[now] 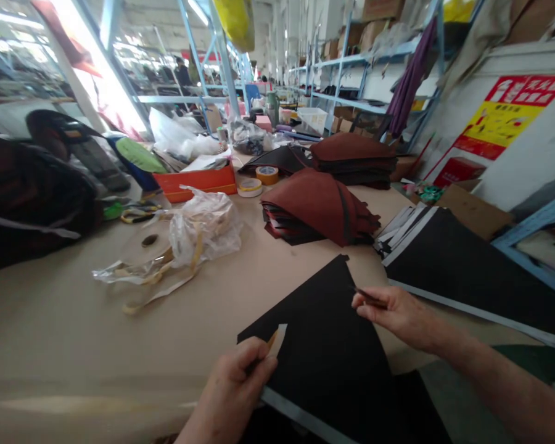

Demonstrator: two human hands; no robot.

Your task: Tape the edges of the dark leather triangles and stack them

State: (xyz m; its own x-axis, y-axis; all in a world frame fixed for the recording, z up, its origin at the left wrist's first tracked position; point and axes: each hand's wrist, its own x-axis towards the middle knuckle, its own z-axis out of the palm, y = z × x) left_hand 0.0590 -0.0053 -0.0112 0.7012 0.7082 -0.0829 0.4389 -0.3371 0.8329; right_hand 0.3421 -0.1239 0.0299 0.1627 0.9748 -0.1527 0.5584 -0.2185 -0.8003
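Observation:
A black panel lies on the table in front of me, a pale strip along its lower left edge. Over that edge, my left hand pinches a short strip of whitish tape, its end sticking up past the fingertips. A yellowish piece shows beside the tape. My right hand is closed on a slim dark pointed tool, whose tip points left above the panel's right edge. Whether the tool is tweezers or an awl, I cannot make out. More black panels with grey-white edge strips are piled at the right.
Stacked reddish-brown panels stand beyond the black panel, another stack behind. Toward the left are a tape roll, a crumpled plastic bag, scissors, an orange box and a dark bag.

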